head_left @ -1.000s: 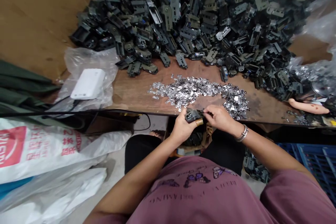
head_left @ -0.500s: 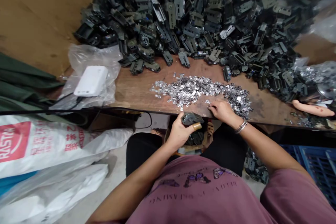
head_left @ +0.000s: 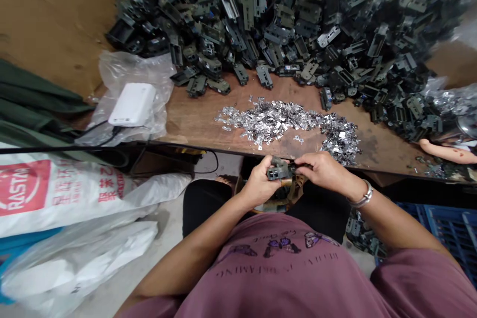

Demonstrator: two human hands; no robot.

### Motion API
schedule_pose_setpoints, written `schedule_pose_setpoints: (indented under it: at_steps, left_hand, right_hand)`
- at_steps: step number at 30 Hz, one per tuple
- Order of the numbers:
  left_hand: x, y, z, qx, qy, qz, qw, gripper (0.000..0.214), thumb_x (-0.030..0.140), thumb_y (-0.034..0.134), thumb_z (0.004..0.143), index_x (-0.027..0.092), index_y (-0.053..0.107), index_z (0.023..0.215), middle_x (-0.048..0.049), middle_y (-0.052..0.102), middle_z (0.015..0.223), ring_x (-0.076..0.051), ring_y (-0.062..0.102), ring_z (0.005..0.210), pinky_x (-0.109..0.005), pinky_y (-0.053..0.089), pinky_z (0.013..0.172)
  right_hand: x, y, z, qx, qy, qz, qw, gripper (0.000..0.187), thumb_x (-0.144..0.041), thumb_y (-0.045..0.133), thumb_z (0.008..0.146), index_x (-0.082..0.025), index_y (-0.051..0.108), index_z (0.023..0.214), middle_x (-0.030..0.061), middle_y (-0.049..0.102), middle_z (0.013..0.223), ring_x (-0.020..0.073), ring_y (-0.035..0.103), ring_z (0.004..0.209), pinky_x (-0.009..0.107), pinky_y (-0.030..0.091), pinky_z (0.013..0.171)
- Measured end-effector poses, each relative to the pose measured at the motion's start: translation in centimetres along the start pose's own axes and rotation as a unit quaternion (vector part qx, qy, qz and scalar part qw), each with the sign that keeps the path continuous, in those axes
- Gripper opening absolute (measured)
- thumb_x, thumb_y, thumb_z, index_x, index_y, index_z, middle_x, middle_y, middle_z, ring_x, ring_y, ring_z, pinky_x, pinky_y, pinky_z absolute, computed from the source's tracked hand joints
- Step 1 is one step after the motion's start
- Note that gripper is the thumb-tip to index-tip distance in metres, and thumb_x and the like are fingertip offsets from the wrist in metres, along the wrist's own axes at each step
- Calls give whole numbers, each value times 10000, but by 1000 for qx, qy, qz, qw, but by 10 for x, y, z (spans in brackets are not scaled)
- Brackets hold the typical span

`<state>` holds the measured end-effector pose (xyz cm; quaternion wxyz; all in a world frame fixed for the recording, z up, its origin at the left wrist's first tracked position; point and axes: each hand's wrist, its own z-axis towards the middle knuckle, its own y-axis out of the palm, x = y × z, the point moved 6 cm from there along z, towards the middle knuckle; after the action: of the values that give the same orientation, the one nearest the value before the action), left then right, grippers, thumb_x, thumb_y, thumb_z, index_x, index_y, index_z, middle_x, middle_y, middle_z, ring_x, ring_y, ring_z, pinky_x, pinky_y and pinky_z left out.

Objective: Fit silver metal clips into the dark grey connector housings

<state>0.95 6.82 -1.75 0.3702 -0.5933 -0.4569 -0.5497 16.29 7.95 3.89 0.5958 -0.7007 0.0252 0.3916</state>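
Observation:
A dark green plastic part point(head_left: 278, 171), like a small toy-vehicle body, lies in my left hand point(head_left: 260, 184), whose fingers are closed around it. My right hand point(head_left: 319, 171) meets the part's right end in a pinch. Whatever sits between those right fingertips is hidden or too small to name. Just beyond my hands, small shiny metal pieces point(head_left: 274, 121) are heaped on the brown wooden table point(head_left: 194, 124). A few of the pieces lie loose at the heap's near side.
Many similar dark green parts point(head_left: 283, 30) are piled at the back. To the left, a white box point(head_left: 133, 104) with a cable rests on clear plastic. White sacks point(head_left: 82, 194) stand below left, a blue crate point(head_left: 443, 233) below right. A doll's arm point(head_left: 449, 151) lies at right.
My right hand has left the table by the metal pieces and come to the green part's right end. My left hand has turned the part and shifted slightly right.

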Motion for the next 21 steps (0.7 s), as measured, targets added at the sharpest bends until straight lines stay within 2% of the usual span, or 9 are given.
schedule_pose_setpoints:
  at_steps: [2,4,6,9,13,18,21]
  left_hand:
    - [-3,-2,-4,-7,-5,-5,1000,398,259,818,624,197,624,965,-53,710,969,-174,665,846,-304,529,797]
    - [-4,-6,-7,-3,-9,3,1000,398,263,824,615,195,629,955,-44,704,932,-170,656,826,-304,526,791]
    - [-5,-9,-10,0,-17,13,1000,386,256,820,611,192,628,940,-32,693,896,-159,641,787,-296,521,769]
    - [-3,-9,-13,-14,-26,27,999,370,247,812,606,190,624,920,-16,679,854,-145,619,745,-286,510,742]
    - [2,-7,-14,-34,-31,35,998,366,248,811,600,188,621,906,-10,673,852,-139,605,744,-285,499,741]
    - [2,-6,-13,-65,-51,26,996,332,242,799,598,174,592,848,-5,663,827,-131,592,715,-285,494,715]
    - [0,-4,-13,-65,-57,21,996,338,253,806,589,176,586,834,4,654,795,-126,580,689,-276,487,688]
  right_hand:
    - [-4,-5,-7,15,-24,11,1000,119,-166,612,874,-228,711,895,5,735,797,143,668,688,257,480,651]
    - [-12,-7,-15,55,-74,6,996,145,-162,566,905,-220,697,924,24,741,838,152,682,728,268,507,669]
    - [-23,-2,-23,88,-132,-17,987,194,-124,499,924,-200,670,973,55,737,878,162,685,769,281,528,687]
    - [-34,15,-29,104,-195,-72,973,256,-62,415,912,-177,617,1018,75,711,856,167,666,748,284,532,657]
    - [-35,25,-30,105,-215,-97,966,242,-52,401,888,-160,560,1035,87,674,842,173,630,713,282,510,617]
    - [-30,24,-29,65,-209,-83,972,222,-66,410,894,-172,547,1033,56,668,799,144,610,649,252,478,565]
    - [-27,30,-31,57,-204,-71,975,222,-88,411,919,-183,579,1028,59,692,807,148,650,690,262,526,615]
